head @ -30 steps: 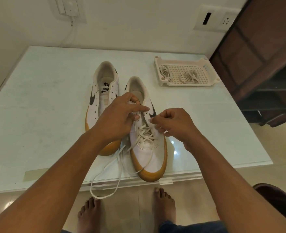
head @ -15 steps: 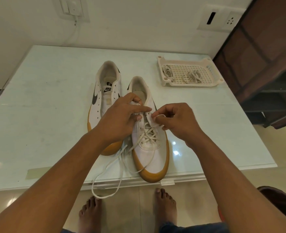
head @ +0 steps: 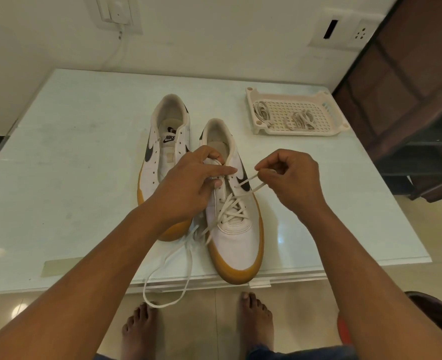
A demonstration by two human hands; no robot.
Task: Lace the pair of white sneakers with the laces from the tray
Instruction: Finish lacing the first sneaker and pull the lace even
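1. Sneakers first: the near sneaker lies on the desk with its toe toward the person and its gum sole close to the front edge. The far sneaker sits just beside it on the left, and its eyelets are bare.
2. A lace crosses through the near sneaker's lower eyelets. One end runs taut up to the right, and the other trails off the desk edge in a long loop.
3. The lace looks light, flat and limp, so it can only be pulled, never pushed. It is best pinched close to its tip so that the tip can be steered into an eyelet.
4. The near sneaker probably has a soft upper over a stiff sole. It may slide on the glossy desk under a tug, so it wants steadying at the throat.
5. The left hand lies palm-down over that throat. Its fingers are curled and grip the upper by the top eyelets, with the forefinger stretched across. What lies under the palm is hidden.
6. The right hand is raised beside the shoe with its knuckles up, and its fingers close in a tight pinch on the taut end of the lace.
7. Spare laces lie in the tray at the far right of the desk, well apart from the shoes.
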